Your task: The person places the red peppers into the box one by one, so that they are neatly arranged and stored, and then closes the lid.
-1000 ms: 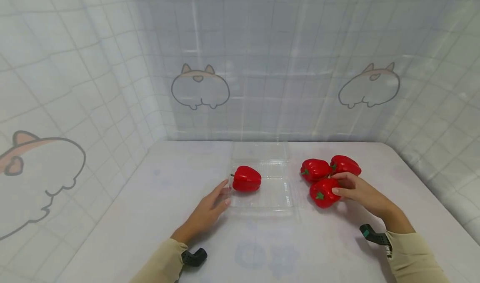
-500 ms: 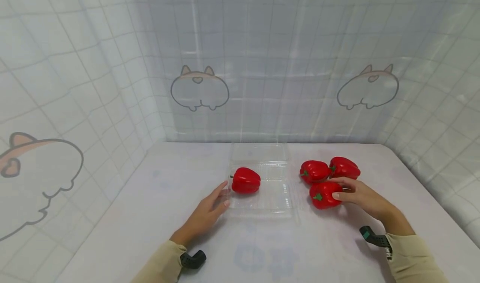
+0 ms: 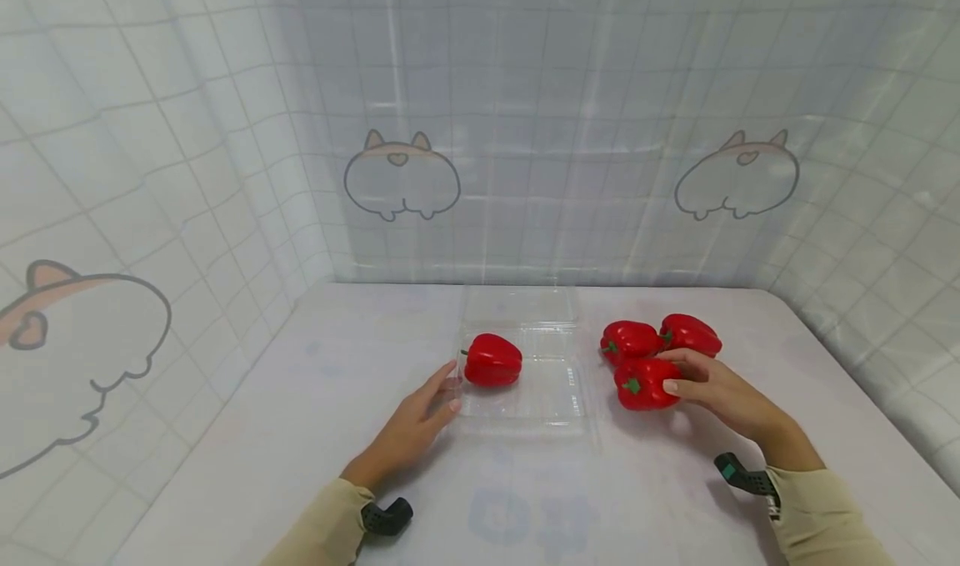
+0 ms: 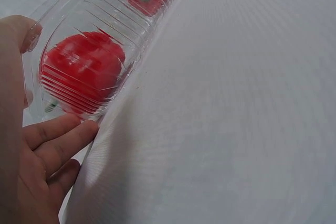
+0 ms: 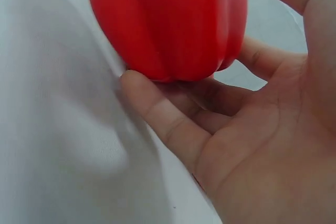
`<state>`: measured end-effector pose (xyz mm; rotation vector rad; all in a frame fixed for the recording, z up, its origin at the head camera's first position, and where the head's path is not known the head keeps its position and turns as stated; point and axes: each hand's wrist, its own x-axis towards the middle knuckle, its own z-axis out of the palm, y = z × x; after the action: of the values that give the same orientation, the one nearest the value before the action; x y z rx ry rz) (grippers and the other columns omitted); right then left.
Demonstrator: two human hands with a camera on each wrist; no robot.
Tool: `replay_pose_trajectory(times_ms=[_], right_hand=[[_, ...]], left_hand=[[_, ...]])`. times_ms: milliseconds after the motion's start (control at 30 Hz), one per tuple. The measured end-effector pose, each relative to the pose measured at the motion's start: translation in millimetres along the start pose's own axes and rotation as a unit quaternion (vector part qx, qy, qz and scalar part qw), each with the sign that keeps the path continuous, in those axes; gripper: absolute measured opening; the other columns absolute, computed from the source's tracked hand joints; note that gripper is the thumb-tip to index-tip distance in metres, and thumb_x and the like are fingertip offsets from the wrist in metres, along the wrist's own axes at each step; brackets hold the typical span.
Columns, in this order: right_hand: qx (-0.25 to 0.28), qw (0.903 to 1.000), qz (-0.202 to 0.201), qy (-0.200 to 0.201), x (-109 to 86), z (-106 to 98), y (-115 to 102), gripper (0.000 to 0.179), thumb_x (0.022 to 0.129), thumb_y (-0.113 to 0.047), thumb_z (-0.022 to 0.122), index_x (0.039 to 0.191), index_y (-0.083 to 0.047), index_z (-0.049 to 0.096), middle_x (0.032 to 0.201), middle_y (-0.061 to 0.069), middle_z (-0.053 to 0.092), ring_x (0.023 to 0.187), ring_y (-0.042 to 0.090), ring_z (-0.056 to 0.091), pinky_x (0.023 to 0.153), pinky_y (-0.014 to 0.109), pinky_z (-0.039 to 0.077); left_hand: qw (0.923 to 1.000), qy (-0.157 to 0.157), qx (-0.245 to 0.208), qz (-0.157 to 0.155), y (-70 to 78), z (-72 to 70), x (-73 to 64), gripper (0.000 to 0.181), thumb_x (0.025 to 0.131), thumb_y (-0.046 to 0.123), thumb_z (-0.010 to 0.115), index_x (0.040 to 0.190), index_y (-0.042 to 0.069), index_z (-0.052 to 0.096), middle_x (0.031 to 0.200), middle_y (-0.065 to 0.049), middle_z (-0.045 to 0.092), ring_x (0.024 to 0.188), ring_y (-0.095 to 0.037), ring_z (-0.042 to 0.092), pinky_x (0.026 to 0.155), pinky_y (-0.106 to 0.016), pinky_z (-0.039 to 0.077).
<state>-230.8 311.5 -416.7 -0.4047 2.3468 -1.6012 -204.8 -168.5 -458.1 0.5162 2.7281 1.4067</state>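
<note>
Shifted slightly left since earlier, one red pepper (image 3: 648,393) was gripped by the right hand (image 3: 718,388), right of the clear box (image 3: 553,388) the relaxed left hand (image 3: 412,423) touched.

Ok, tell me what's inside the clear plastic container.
One red bell pepper lies on its side in the clear plastic container, toward the left. What is directly beneath the pepper is covered and cannot be seen.
</note>
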Motion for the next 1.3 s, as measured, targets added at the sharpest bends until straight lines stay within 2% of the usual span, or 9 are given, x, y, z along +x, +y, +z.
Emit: replay_pose_trajectory(times_ms=[300, 600, 900, 1167, 1300], right_hand=[[0.025, 0.9994, -0.012, 0.02, 1.7, 4.0, -11.1, 0.062, 0.093, -0.021, 0.069, 0.145, -0.005, 0.039, 0.142, 0.023, 0.041, 0.126, 0.037, 0.043, 0.088, 0.049, 0.056], [0.041, 0.9989, -0.012, 0.017, 9.5, 8.8, -17.5, 0.066, 0.091, -0.02, 0.071, 0.147, -0.008, 0.038, 0.145, 0.022, 0.039, 0.13, 0.041, 0.038, 0.089, 0.051, 0.055], [0.052, 0.9979, -0.035, 0.016, 16.1, 19.1, -19.7, 0.067, 0.091, -0.019, 0.07, 0.149, -0.006, 0.039, 0.145, 0.024, 0.039, 0.131, 0.043, 0.036, 0.09, 0.053, 0.055], [0.028, 0.9982, -0.046, 0.025, 21.6, 26.5, -29.2, 0.068, 0.09, -0.022, 0.072, 0.149, -0.009, 0.042, 0.141, 0.021, 0.046, 0.128, 0.042, 0.042, 0.09, 0.055, 0.054], [0.039, 0.9976, -0.051, 0.026, 22.4, 30.6, -34.2, 0.067, 0.092, -0.021, 0.071, 0.149, -0.005, 0.04, 0.14, 0.021, 0.047, 0.125, 0.038, 0.046, 0.091, 0.056, 0.054]], left_hand=[[1.0, 0.001, -0.002, -0.004, 0.6, 1.5, 0.2, 0.065, 0.102, 0.036, 0.058, 0.159, 0.036, 0.025, 0.147, 0.004, 0.052, 0.138, -0.021, 0.045, 0.111, -0.058, 0.034], [0.9997, 0.014, 0.006, -0.021, 0.1, 1.0, -4.8, 0.067, 0.101, 0.039, 0.059, 0.159, 0.035, 0.025, 0.147, 0.002, 0.052, 0.14, -0.024, 0.044, 0.11, -0.061, 0.035], [0.9994, 0.01, 0.002, -0.032, -3.1, -1.0, -6.3, 0.068, 0.1, 0.04, 0.059, 0.159, 0.038, 0.026, 0.146, 0.007, 0.052, 0.14, -0.019, 0.043, 0.112, -0.059, 0.033], [0.9999, 0.007, 0.006, -0.014, -4.4, 0.4, -2.5, 0.066, 0.101, 0.038, 0.059, 0.158, 0.039, 0.025, 0.147, 0.007, 0.052, 0.139, -0.018, 0.044, 0.111, -0.057, 0.035], [1.0, -0.001, 0.002, -0.006, -2.3, -0.2, 0.7, 0.066, 0.102, 0.036, 0.058, 0.159, 0.038, 0.025, 0.147, 0.006, 0.052, 0.138, -0.018, 0.045, 0.111, -0.056, 0.036]])
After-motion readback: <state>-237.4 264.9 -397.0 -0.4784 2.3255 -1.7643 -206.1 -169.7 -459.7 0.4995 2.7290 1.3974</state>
